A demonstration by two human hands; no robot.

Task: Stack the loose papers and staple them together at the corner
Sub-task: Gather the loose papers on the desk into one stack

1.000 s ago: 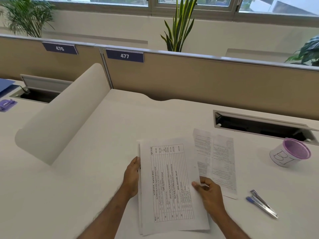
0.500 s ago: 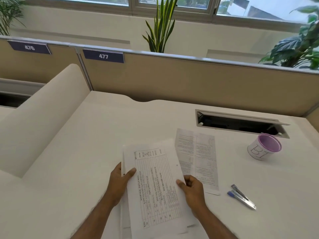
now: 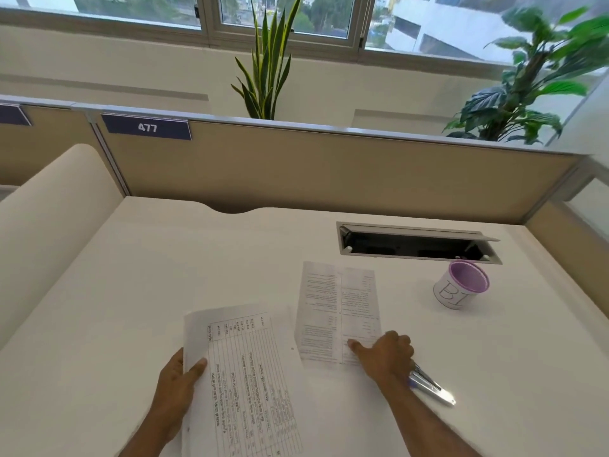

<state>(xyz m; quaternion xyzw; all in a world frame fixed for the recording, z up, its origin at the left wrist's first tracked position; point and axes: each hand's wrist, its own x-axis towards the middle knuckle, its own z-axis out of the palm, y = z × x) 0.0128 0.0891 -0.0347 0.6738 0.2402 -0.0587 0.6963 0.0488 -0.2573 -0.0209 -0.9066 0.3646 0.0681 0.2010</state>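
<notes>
The stack of papers [image 3: 244,380] lies on the near part of the bench [image 3: 164,258], tilted a little, with a printed table on its top sheet and at least one more sheet showing along its left edge. One loose sheet [image 3: 337,315] lies apart, just to the right of the stack and farther from the person; it is white with columns of small print and a fold line down its middle.

The left hand [image 3: 179,387] pinches the stack's left edge, thumb on top and the other fingers hidden beneath. The right hand [image 3: 387,354] rests on the lower right corner of the loose sheet with its fingers curled and one fingertip pressed to the paper; whether it has any real purchase is hard to say, since that area is blurred.

The likely trouble is that the single sheet slides or crumples if it is dragged by one corner, or lands crooked on the stack, so the corners do not line up for the staple. The one-sided pinch could also let the stacked sheets fan out.

The stapler [image 3: 428,385] lies just behind the right wrist, partly covered by it, and could be knocked away. A purple-rimmed cup [image 3: 461,285] stands farther right, well clear.
</notes>
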